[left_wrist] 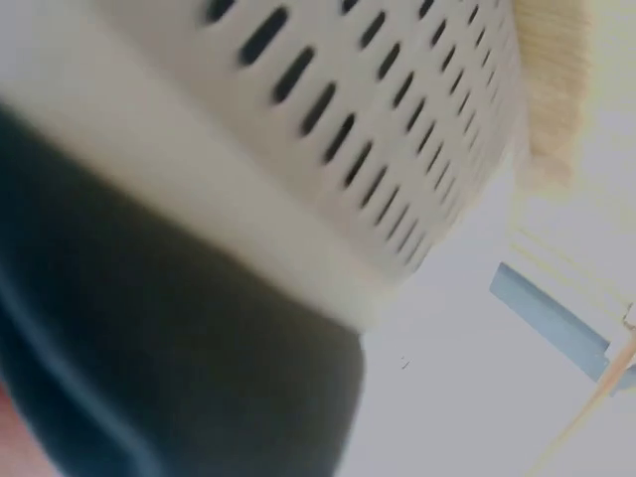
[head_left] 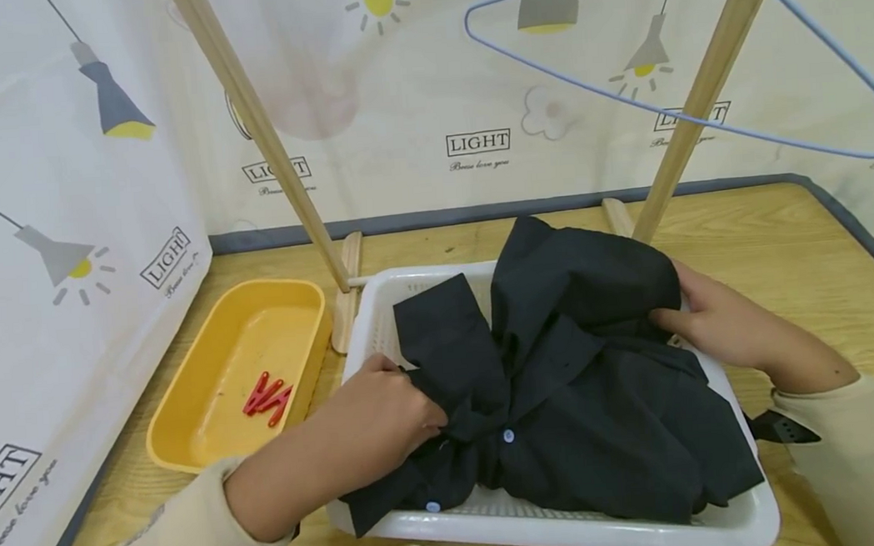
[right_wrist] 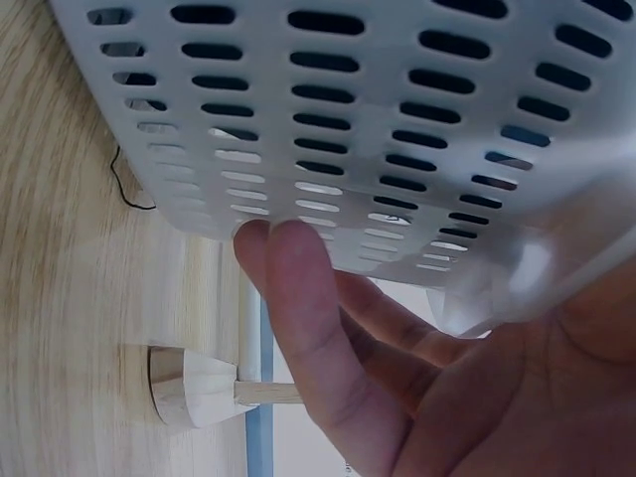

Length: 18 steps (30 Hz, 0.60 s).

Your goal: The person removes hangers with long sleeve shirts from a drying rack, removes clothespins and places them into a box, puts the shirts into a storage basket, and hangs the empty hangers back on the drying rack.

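Note:
A black shirt (head_left: 604, 430) with light blue buttons lies bunched in a white slotted basket (head_left: 559, 541). My left hand (head_left: 389, 409) grips its cloth on the left, with fingertips hidden in the folds. At the basket's back right corner, my right hand (head_left: 718, 318) has its thumb over a raised fold of the shirt. Its other fingers pass out of sight there. In the right wrist view, fingers (right_wrist: 318, 338) lie along the basket's outer wall (right_wrist: 328, 129), below the rim. Dark cloth (left_wrist: 189, 338) hangs over the basket's edge in the left wrist view.
Left of the basket stands a yellow tray (head_left: 236, 310) with several red clothespins (head_left: 268, 396). Wooden posts (head_left: 272, 149) rise behind the basket. A light blue wire hanger (head_left: 583, 84) hangs at the upper right. Printed cloth walls enclose the wooden table (head_left: 796, 243).

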Motion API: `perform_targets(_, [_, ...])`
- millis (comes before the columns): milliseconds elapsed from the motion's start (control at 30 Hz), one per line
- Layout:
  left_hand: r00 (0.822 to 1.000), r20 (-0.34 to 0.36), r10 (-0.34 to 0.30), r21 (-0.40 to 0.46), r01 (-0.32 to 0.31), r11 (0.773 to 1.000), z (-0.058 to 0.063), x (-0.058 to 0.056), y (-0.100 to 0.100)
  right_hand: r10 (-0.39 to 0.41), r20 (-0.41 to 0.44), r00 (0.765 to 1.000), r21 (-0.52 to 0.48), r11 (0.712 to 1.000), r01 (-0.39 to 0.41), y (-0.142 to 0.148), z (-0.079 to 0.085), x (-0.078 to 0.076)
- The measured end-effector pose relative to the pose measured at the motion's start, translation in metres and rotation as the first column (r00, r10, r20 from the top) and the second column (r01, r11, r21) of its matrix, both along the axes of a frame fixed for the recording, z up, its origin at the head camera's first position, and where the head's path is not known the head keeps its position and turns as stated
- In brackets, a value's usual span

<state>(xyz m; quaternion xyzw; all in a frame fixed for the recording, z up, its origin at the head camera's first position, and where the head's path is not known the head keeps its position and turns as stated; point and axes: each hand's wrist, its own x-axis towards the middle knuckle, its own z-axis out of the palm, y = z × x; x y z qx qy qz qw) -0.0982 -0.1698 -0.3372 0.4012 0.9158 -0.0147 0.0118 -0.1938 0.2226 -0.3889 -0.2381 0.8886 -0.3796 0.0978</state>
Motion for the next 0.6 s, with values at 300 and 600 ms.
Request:
perform_targets(300, [0.993, 0.113, 0.031, 0.041, -0.036, 0.999, -0.012, -0.005, 0.002, 0.011, 0.026, 1.000, -0.015, 1.000, -0.011, -0.001, 0.001, 0.000])
perform_targets(600, [0.993, 0.112, 0.021, 0.018, -0.023, 1.000, -0.026, -0.010, 0.004, 0.006, 0.042, 0.999, -0.010, 1.000, -0.005, 0.000, 0.001, -0.001])
